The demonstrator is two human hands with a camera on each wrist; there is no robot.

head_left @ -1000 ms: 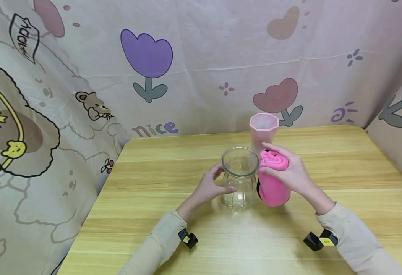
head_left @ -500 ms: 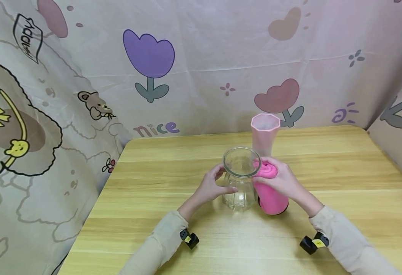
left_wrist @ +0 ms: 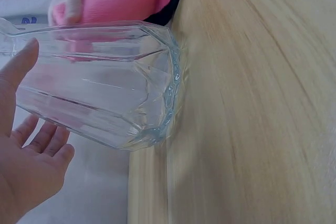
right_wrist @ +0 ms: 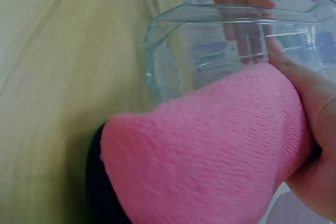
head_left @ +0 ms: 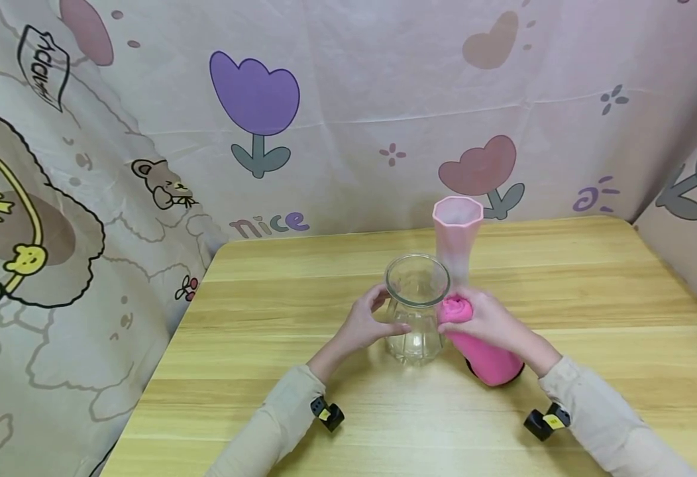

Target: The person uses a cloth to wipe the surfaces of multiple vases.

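A clear glass vase (head_left: pixel 417 331) with a wide rim and faceted sides stands upright on the table. My left hand (head_left: pixel 368 322) holds it from the left, thumb in front and fingers round behind; the left wrist view has the thumb and fingers (left_wrist: pixel 39 140) on either side of the glass (left_wrist: pixel 100 87). A rolled pink fuzzy cloth (head_left: pixel 485 358) with black edging is in my right hand (head_left: pixel 487 319), which grips its upper end close to the vase's right side. The roll leans, its wider lower end to the right and nearer me. In the right wrist view the cloth (right_wrist: pixel 199 150) overlaps the vase (right_wrist: pixel 210 45).
Behind the vase and the right hand stands a tall pink vase (head_left: pixel 458 238) with an angular rim, its base hidden. The wooden table (head_left: pixel 277 278) meets a patterned cloth backdrop (head_left: pixel 348 99) at the back and sides. Each sleeve carries a small black camera (head_left: pixel 327 414).
My right hand has moved down and left with the pink cloth roll. The roll's lower end has swung to the right and nearer, so it leans more. The left hand and glass vase have stayed put.
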